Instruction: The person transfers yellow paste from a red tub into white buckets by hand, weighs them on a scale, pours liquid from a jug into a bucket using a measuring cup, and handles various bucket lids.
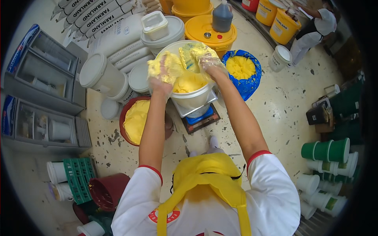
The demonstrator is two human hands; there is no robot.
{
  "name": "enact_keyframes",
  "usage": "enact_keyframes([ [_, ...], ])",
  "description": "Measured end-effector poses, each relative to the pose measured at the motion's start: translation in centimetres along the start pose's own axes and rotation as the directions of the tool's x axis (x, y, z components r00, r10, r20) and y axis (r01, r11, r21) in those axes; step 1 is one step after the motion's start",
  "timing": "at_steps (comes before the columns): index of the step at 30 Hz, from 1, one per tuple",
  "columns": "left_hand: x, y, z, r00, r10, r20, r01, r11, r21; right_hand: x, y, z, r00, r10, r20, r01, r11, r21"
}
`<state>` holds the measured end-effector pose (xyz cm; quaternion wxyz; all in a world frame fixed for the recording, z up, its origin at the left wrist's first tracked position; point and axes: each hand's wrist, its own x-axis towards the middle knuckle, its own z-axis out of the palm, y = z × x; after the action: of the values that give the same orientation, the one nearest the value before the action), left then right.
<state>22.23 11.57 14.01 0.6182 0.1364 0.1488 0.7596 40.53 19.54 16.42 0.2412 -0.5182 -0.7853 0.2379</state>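
Both my hands wear clear plastic gloves smeared with soft yellow fat, probably margarine. My left hand (pixel 161 73) is at the left rim of a white plastic tub (pixel 193 98), thickly coated with fat; whether its fingers grip anything is hard to tell. At the far right of the tub, my right hand (pixel 210 62) grips a fat-smeared plastic sheet (pixel 189 57) with blue marks. Smooth yellow fat (pixel 189 83) lies inside the tub. Beneath the tub is a weighing scale (pixel 200 113) with a metal platform and blue base.
A dark red tub (pixel 122 125) of yellow fat stands left of the scale. A blue-lined container (pixel 254 78) of fat stands right. Lidded white buckets (pixel 100 73) and stacked sacks (pixel 121 35) are at left. A yellow lidded drum (pixel 189 28) bears a jug (pixel 222 17). A person (pixel 317 26) stands far right.
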Motion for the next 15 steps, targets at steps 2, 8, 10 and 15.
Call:
enact_keyframes([
  [2,-1.9,0.2,0.5,0.997,0.078,0.005,-0.078,0.997,-0.013,0.8,0.9,-0.2,0.999,0.027,-0.029,-0.026,1.0,0.014],
  [8,-7.2,0.5,-1.2,0.887,0.312,0.34,-0.333,0.943,0.004,-3.5,2.7,-3.1,0.954,0.087,0.287,-0.239,-0.356,0.903],
  [10,-9.5,-0.2,-0.5,0.936,0.304,0.175,-0.249,0.928,-0.277,-7.5,3.8,-3.9,0.956,-0.016,0.293,-0.252,-0.556,0.792],
  [15,-15.3,-7.1,-3.4,0.978,0.204,-0.048,-0.205,0.979,-0.01,-20.1,8.2,-6.2,0.95,0.168,0.264,-0.131,-0.553,0.823],
])
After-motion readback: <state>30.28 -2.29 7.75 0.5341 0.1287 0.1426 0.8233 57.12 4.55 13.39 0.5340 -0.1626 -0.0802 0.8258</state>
